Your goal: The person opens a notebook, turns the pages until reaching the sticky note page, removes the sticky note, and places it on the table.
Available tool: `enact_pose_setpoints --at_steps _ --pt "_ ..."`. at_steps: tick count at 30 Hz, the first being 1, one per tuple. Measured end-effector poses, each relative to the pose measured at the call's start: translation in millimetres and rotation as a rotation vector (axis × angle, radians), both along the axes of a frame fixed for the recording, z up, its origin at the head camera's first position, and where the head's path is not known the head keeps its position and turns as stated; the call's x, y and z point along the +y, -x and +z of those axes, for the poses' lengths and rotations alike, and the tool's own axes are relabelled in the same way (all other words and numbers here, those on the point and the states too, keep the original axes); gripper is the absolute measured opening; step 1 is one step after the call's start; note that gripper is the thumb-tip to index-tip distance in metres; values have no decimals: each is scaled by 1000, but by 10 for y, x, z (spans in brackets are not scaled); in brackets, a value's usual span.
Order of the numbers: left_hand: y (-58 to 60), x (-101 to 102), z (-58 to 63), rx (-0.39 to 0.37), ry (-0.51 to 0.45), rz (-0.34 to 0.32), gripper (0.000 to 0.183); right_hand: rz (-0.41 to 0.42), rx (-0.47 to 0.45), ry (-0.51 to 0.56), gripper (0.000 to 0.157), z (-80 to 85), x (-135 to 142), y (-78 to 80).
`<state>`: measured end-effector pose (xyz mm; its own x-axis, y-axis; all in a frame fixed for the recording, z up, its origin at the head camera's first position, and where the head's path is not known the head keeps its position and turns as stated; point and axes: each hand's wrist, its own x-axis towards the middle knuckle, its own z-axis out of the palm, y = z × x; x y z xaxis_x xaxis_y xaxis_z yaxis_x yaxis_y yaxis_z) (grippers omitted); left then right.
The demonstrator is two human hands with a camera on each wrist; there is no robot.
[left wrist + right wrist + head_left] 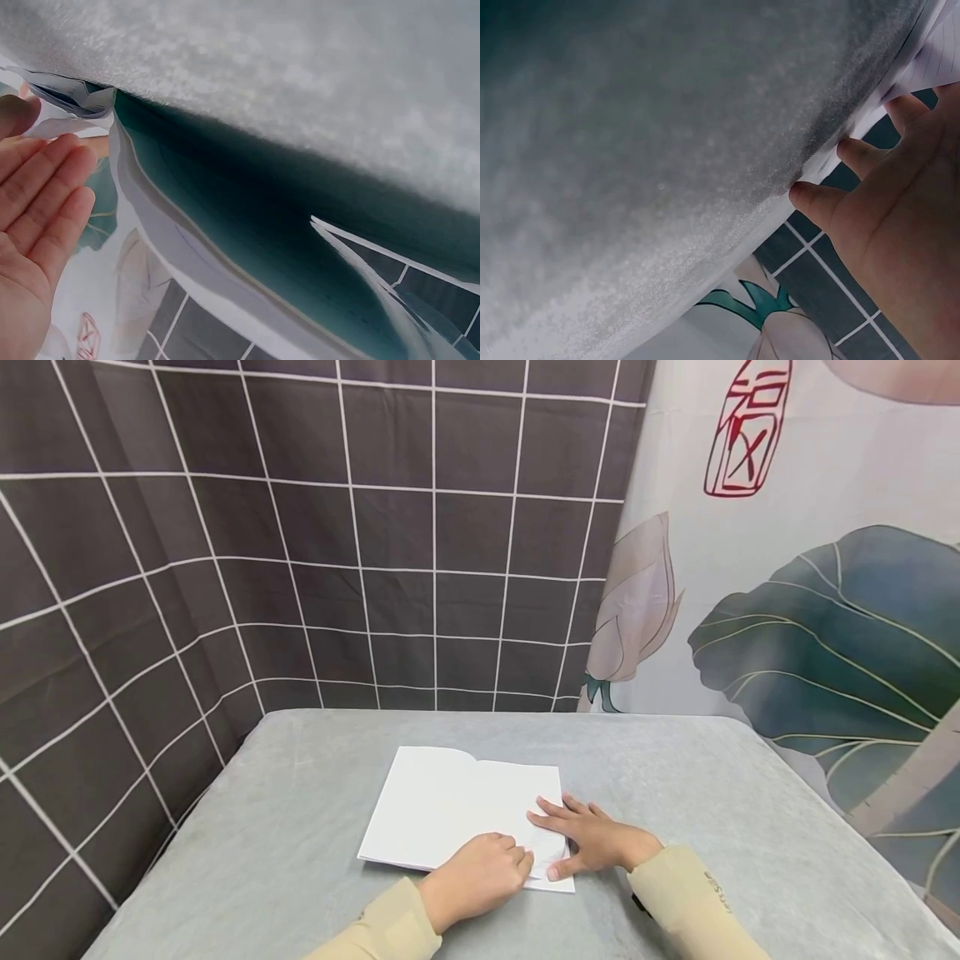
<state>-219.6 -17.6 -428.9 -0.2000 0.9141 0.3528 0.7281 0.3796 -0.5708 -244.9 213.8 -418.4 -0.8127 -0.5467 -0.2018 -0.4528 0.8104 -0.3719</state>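
Note:
An open notebook (pixel 442 802) with white pages lies on the grey-covered table, its spine running away from me. My left hand (pixel 480 872) is at the near edge of the right-hand page, fingers curled, pinching a lifted page near its lower corner. In the left wrist view, paper (pixel 56 127) shows between the thumb and the fingers of that hand (pixel 37 217). My right hand (pixel 596 839) rests with spread fingers across the right edge of the notebook. The right wrist view shows its fingertips at the table surface, beside a faintly lined page (pixel 937 56).
The grey cloth-covered table (pixel 300 793) extends around the notebook on all sides. Behind it hangs a dark curtain (pixel 390 527) with a white grid. A pale curtain (pixel 667 677) printed with a lotus and large leaves hangs to the right.

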Motion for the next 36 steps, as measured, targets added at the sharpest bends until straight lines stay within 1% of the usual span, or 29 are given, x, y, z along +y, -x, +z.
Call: enact_pose_setpoints --at_steps 11,17,20,24,26,28,30,33,34,36 --pt "-16 1 5 32 23 10 7 10 17 7 89 2 11 2" --pt "-20 -6 4 45 24 12 7 6 17 -9 91 -10 6 7" --pt "-14 -9 10 42 14 14 10 1 16 -17 93 -12 -2 6" --pt "-3 -16 25 15 -22 31 18 -23 14 -27 97 -9 -9 -5" --pt "-3 -26 43 -31 -47 50 21 -43 18 -23 101 -7 -11 -14" --pt "15 -38 56 -80 -99 58 21 -61 30 -21 107 -12 -12 -18" --pt "34 -53 75 -182 -171 71 20 -76 41 -11 113 -16 -10 -21" --pt "78 -81 86 -346 -323 79 19 -85 60 -6 121 -21 -9 -18" --pt "88 -90 92 -402 -368 90 19 -88 62 -3 123 -18 -9 -17" --pt "104 -109 102 -488 -454 111 20 -91 69 3 126 -19 -10 -10"
